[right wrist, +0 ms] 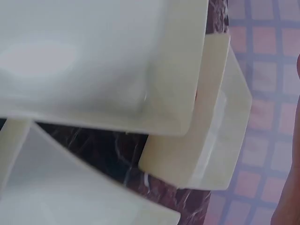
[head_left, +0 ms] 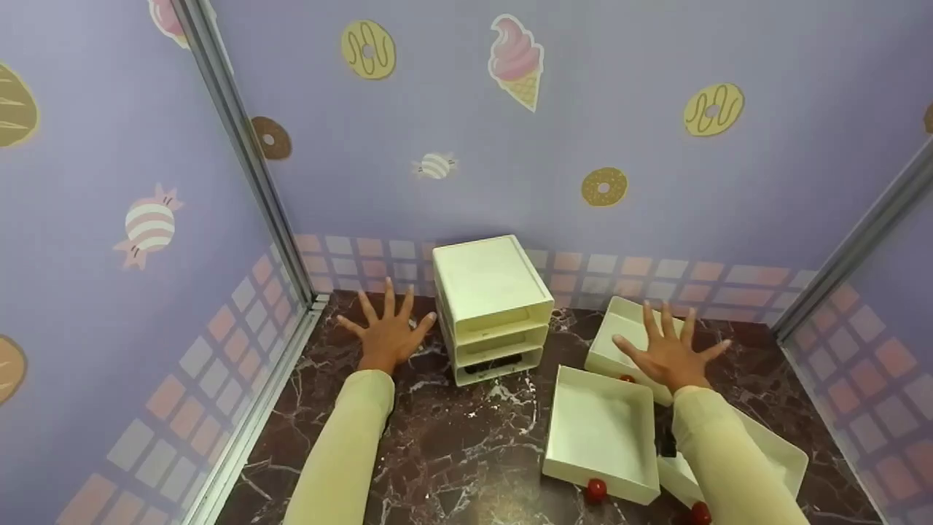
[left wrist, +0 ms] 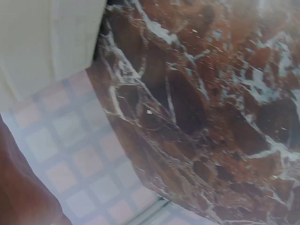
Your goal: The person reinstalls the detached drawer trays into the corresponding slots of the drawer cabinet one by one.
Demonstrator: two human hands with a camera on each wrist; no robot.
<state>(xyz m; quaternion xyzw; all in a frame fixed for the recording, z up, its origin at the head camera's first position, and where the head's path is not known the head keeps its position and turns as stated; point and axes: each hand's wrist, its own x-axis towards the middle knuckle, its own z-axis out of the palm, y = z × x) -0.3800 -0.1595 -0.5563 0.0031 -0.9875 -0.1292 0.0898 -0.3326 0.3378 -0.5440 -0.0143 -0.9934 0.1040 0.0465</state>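
Observation:
My left hand (head_left: 388, 332) spreads its fingers beside the left side of a small cream drawer cabinet (head_left: 492, 281), holding nothing. The cabinet stands upright near the back wall, with three open slots in its front. My right hand (head_left: 670, 354) is spread too and holds nothing. It is over the back drawer (head_left: 609, 339), covering part of it; whether it touches the drawer I cannot tell. In front lies another cream drawer (head_left: 601, 426) with a red knob (head_left: 596, 489). A third drawer (head_left: 776, 448) sits at the right, partly hidden under my right sleeve.
A dark marbled tabletop (head_left: 452, 452) lies under everything. Patterned lilac panels (head_left: 437, 109) rise at the back and both sides, with metal posts (head_left: 248, 153) at the corners. Something black (head_left: 665, 437) lies between the drawers, its kind unclear.

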